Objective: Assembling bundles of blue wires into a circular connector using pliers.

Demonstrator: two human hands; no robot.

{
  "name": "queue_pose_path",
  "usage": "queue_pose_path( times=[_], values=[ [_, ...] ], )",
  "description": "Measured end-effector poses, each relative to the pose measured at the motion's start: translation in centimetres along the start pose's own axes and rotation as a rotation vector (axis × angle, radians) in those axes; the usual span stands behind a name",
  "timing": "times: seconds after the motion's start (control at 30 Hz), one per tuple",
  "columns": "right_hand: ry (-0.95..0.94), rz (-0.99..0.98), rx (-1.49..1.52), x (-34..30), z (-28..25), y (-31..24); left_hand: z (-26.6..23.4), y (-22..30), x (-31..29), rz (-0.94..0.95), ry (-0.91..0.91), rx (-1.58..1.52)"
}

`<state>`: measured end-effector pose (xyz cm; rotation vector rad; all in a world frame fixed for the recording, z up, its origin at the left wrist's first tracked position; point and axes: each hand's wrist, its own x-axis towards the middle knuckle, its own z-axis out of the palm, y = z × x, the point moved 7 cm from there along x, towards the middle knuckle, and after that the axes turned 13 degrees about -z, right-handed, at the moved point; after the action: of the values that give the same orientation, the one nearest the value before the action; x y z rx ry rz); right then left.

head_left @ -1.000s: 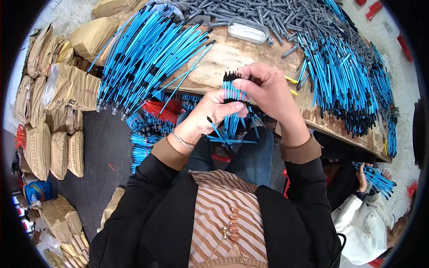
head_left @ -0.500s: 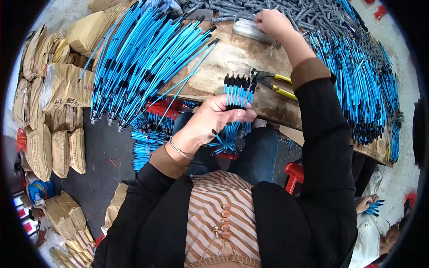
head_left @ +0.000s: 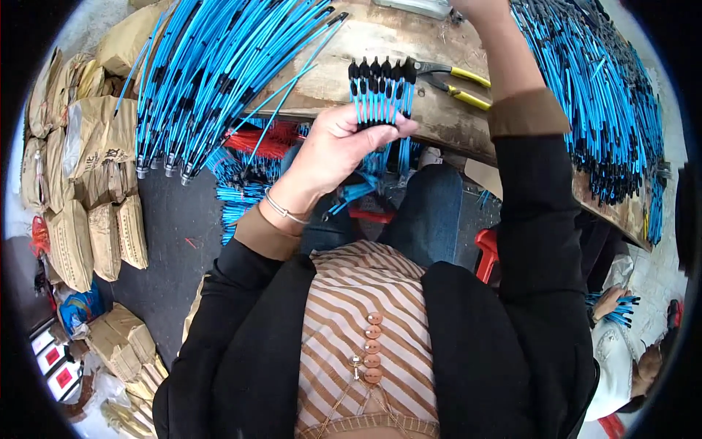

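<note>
My left hand [head_left: 342, 145] is closed around a bundle of thin blue rods with black tips [head_left: 380, 91]. The black ends stand up above the fingers in a fairly even row, and the lower lengths hang below the hand towards my lap. My right hand [head_left: 479, 7] reaches to the top edge of the view, where its fingers are cut off. Beside it, a shallow clear tray [head_left: 417, 6] is partly visible. Pliers with yellow handles [head_left: 469, 75] lie on the wooden table [head_left: 431, 121], just right of the bundle's black tips.
A large fan of blue rods [head_left: 219, 73] overhangs the table's left side; another pile [head_left: 585, 110] covers the right. More rods [head_left: 245, 194] lie low by my knees. Brown paper packages [head_left: 102, 139] are stacked at left. A red stool part [head_left: 486, 252] and another person's hand [head_left: 608, 301] are at right.
The view has shifted, so the table sits higher in it and the grey pieces at the back are mostly out of sight. My right hand is now at the top edge; my left keeps its bundle.
</note>
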<state>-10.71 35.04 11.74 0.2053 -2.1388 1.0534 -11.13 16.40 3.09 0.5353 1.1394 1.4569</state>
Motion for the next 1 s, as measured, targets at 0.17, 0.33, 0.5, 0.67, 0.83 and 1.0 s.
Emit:
queue_pose_path(
  times=[0.17, 0.33, 0.5, 0.67, 0.83, 1.0],
  values=[
    [0.035, -0.096, 0.717, -3.6, 2.7, -11.8, -0.6, 1.3, -1.0, 0.144, 0.047, 0.173],
    [-0.111, -0.070, 0.803, -9.2, 8.6, -14.6, 0.0, 0.4, -0.4, 0.163, -0.036, 0.039],
    [-0.181, -0.073, 0.882, -12.9, 12.5, -17.4, -0.3, -0.2, -0.1, 0.151, -0.045, 0.097],
    [0.274, 0.049, 0.439, -10.7, 4.2, -15.2, 0.0, 0.4, -0.7, 0.167, -0.063, 0.013],
    [0.258, 0.252, -0.045, -10.1, -0.7, -14.0, 0.0, 0.3, -0.2, 0.101, -0.037, -0.040],
    [0.147, 0.114, -0.356, -9.0, -0.1, -14.4, 0.0, 0.1, 0.3, 0.138, -0.062, -0.051]
  ],
)
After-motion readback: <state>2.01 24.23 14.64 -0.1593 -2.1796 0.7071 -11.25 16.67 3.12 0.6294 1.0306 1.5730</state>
